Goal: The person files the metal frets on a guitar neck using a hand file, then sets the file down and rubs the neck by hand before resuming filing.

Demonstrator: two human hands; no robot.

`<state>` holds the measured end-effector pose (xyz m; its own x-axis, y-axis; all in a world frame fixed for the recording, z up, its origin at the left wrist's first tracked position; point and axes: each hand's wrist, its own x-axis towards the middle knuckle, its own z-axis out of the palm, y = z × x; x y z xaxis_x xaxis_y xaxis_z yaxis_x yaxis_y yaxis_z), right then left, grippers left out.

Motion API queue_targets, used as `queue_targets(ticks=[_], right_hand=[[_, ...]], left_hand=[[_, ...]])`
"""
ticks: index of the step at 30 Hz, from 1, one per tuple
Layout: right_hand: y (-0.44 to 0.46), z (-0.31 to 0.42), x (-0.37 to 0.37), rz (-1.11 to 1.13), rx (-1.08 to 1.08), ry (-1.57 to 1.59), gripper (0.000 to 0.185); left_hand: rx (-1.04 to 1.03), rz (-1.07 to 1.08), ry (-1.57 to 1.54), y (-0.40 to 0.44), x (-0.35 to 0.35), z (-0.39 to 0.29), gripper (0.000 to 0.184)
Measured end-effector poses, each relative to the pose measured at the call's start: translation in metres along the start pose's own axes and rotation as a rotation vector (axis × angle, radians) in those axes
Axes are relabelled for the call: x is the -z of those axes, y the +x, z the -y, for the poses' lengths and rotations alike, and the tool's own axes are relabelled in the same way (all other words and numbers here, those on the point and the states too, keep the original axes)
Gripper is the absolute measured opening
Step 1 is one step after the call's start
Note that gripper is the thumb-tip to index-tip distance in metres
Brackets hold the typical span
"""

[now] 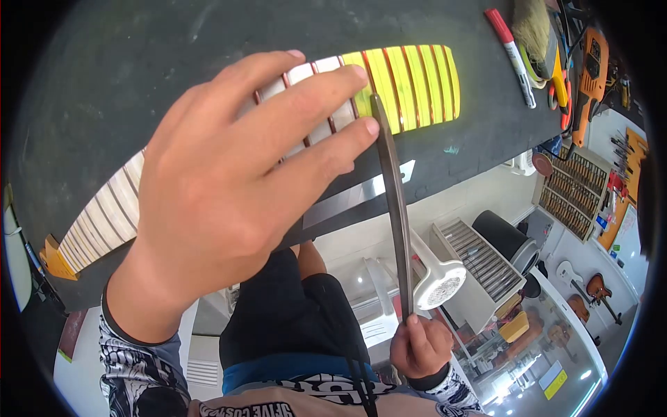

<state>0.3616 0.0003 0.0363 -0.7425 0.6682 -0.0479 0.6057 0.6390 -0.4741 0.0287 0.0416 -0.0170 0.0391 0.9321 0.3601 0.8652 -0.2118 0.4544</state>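
A guitar neck (420, 87) lies on the dark worktop with its frets facing up. Between its reddish frets the surface is bright yellow at the right end and pale towards the left. My left hand (215, 160) rests over the middle of the neck, its fingers stretched out and spread. Its fingertips reach the yellow part, beside the tip of a long metal file (396, 201). My right hand (422, 347), low in the view, is closed round the file's near end. The file points up and away, its tip against the neck between two frets. My left palm hides part of the neck.
A red-capped marker (511, 59), a brush (532, 28) and an orange power tool (592, 66) lie at the right of the worktop (174, 42). A metal ruler-like strip (361, 191) sits near its front edge. Beyond stand a tool rack (479, 267) and a glass case (549, 347).
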Motion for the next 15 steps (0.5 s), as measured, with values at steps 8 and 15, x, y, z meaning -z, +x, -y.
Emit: queue_targets(ticks=[8, 15], right_hand=[[0.085, 0.011, 0.01, -0.005, -0.005, -0.023, 0.057], [0.0, 0.007, 0.012, 0.079, -0.03, -0.061, 0.063]], left_hand=[[-0.016, -0.009, 0.0, 0.002, -0.002, 0.002, 0.035], [-0.004, 0.016, -0.006, 0.0, 0.0, 0.003, 0.036]])
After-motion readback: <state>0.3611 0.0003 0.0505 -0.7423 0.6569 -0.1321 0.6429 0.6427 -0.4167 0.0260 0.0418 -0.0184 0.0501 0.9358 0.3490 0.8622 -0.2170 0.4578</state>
